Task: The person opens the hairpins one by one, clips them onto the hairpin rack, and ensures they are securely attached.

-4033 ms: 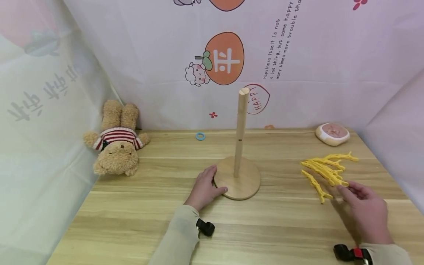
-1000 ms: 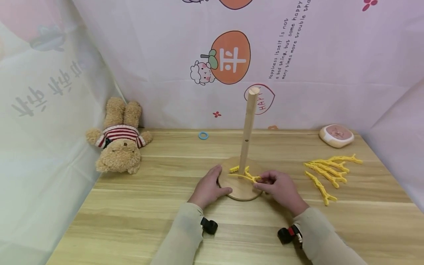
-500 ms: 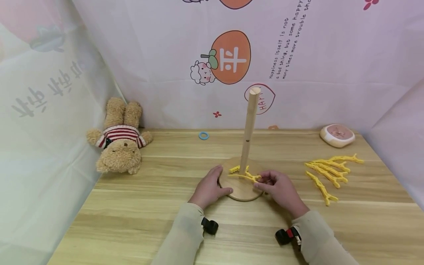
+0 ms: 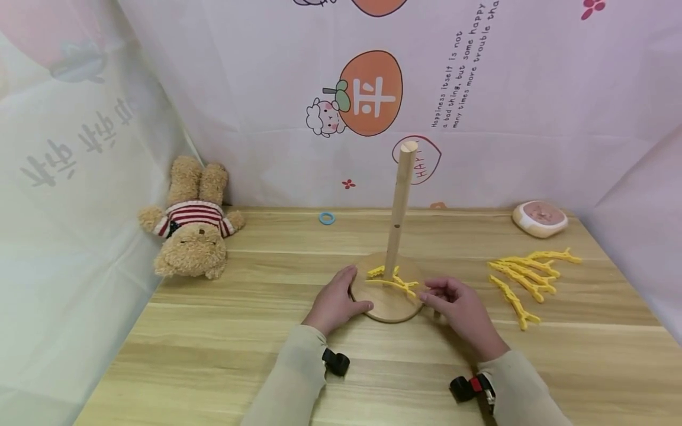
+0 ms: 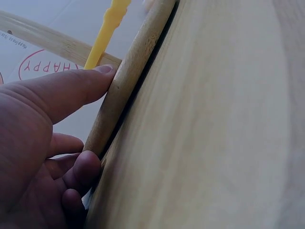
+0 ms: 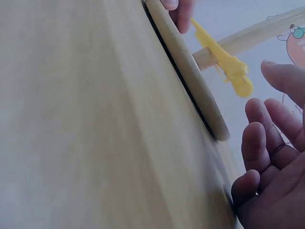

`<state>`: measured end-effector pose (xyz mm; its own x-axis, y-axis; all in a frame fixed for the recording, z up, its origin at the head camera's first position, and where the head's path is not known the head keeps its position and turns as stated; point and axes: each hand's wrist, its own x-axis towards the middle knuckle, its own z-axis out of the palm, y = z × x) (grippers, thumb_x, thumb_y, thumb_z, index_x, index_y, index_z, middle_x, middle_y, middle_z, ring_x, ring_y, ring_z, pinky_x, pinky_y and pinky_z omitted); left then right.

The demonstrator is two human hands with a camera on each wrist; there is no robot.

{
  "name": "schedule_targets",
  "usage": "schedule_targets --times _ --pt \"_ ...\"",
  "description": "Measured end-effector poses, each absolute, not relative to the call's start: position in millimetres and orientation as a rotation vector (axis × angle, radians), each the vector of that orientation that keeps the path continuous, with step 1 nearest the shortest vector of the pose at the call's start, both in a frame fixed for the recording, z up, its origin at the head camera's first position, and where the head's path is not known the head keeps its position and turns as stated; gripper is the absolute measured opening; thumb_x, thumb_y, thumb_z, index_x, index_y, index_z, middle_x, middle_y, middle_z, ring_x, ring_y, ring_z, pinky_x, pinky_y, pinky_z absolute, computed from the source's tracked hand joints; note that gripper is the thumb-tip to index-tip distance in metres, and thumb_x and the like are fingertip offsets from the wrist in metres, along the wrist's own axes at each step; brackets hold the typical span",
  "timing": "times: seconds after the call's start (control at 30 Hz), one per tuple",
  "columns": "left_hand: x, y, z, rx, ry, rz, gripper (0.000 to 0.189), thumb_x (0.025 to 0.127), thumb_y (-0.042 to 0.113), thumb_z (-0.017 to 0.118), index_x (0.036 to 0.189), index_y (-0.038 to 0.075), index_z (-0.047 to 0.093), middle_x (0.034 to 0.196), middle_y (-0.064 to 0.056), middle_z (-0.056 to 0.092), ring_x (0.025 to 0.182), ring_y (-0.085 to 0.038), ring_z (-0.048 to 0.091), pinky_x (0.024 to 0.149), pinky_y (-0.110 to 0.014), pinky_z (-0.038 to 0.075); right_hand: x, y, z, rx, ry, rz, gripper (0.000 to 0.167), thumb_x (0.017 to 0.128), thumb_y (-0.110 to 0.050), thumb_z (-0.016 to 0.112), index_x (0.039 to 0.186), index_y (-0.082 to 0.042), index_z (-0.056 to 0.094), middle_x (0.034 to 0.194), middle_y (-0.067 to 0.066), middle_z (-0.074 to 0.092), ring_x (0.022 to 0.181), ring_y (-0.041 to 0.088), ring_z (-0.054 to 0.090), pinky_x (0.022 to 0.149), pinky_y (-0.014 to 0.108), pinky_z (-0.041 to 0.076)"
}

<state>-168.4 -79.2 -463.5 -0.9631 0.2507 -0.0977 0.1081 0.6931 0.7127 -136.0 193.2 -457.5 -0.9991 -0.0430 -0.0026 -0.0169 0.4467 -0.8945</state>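
A wooden stand has a round base (image 4: pixel 388 310) and an upright post (image 4: pixel 401 207) with a small hole partway up. My left hand (image 4: pixel 334 300) holds the base by its left edge, with thumb and fingers at the rim in the left wrist view. Yellow branch-shaped plastic pieces lie around the post's foot: a longer one (image 4: pixel 407 287) in front, a shorter bit (image 4: pixel 376 271) behind. Off the base's right edge is my right hand (image 4: pixel 466 310), fingers loosely bent and holding nothing. A gap separates it from the yellow branch (image 6: pixel 231 69) in the right wrist view.
Several more yellow branches (image 4: pixel 527 273) lie fanned out on the right of the wooden table (image 4: pixel 224 355), with another one (image 4: pixel 514 303) just in front. A teddy bear (image 4: pixel 194 236) lies at the back left, a blue ring (image 4: pixel 327 218) and a pink-topped white device (image 4: pixel 540 219) along the back.
My right hand brought a yellow branch from the right-hand pile to the post's foot, then let it go and drew slightly right. My left hand stays at the base.
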Motion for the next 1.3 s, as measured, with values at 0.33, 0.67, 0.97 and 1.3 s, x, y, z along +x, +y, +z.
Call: schedule_targets --times 0.33,0.67,0.97,1.3 --pt "-167.7 -79.3 -462.1 0.301 2.723 1.100 0.088 0.086 0.038 0.080 0.155 0.005 0.037 0.162 -0.006 0.032 0.148 -0.026 0.031 0.118 -0.043 0.029 -114.9 211.8 -449.0 0.006 2.738 -1.615 0.040 0.092 -0.030 0.075 0.119 -0.001 0.067 0.099 0.010 0.070 0.084 0.013 0.065 0.070 0.023 0.053" --pt "-167.7 -79.4 -462.0 0.305 2.723 1.097 0.088 0.086 0.038 0.080 0.155 0.005 0.037 0.163 -0.006 0.031 0.148 -0.026 0.030 0.118 -0.043 0.029 -104.4 237.8 -447.8 0.059 2.890 -1.581 0.039 0.093 -0.031 0.074 0.119 -0.002 0.068 0.097 0.004 0.070 0.080 0.006 0.061 0.065 0.019 0.050" --pt "-166.8 -81.7 -461.7 0.295 2.726 1.099 0.088 0.086 0.038 0.080 0.156 0.006 0.036 0.163 -0.006 0.031 0.148 -0.026 0.031 0.118 -0.043 0.030 -101.3 255.1 -443.9 0.169 2.981 -1.521 0.039 0.093 -0.032 0.074 0.118 -0.004 0.069 0.092 -0.005 0.069 0.077 0.004 0.059 0.061 0.019 0.048" --pt "-166.6 -80.2 -460.8 0.310 2.721 1.103 0.089 0.086 0.037 0.080 0.155 0.004 0.036 0.162 -0.007 0.031 0.148 -0.027 0.031 0.118 -0.044 0.030 -90.1 276.2 -446.4 0.288 2.978 -1.401 0.045 0.093 -0.038 0.073 0.122 -0.005 0.068 0.091 -0.007 0.067 0.076 0.002 0.057 0.061 0.019 0.046"
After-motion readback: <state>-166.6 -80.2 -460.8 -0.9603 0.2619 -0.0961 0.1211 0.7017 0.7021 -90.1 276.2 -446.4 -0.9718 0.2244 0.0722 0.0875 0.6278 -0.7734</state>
